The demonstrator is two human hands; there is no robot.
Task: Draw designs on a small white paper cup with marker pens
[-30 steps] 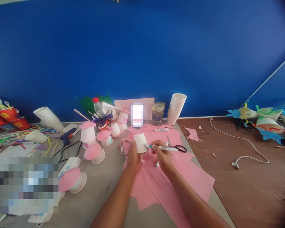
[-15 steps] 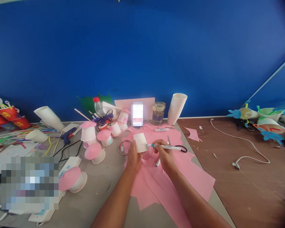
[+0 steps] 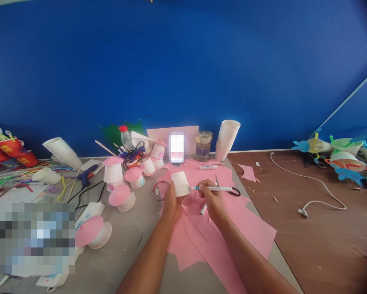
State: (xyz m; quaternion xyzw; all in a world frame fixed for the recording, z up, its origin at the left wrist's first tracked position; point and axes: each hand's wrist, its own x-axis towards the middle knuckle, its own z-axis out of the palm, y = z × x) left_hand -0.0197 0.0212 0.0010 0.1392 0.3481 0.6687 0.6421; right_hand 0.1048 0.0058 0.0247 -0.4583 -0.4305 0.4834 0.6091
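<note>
Head view: your left hand (image 3: 172, 203) grips a white paper cup (image 3: 181, 183), held upside down with fingers wrapped round its side, above the pink paper (image 3: 220, 228) spread over the grey table (image 3: 131, 261). Your right hand (image 3: 213, 201) pinches a marker (image 3: 212, 188) between thumb and fingers, its blue tip touching the cup's right side. Whether any mark is on the cup yet cannot be told; it looks plain white and has no pink top.

Left of the cup stand several finished cups with pink tops (image 3: 122, 196), so part of the batch looks done while this one seems at its drawing stage. Just right of the cup, behind the marker, lie scissors (image 3: 229, 190). Behind the cup, by the blue wall, a stack of cups (image 3: 227, 139) waits unused, beside a jar (image 3: 203, 145).
</note>
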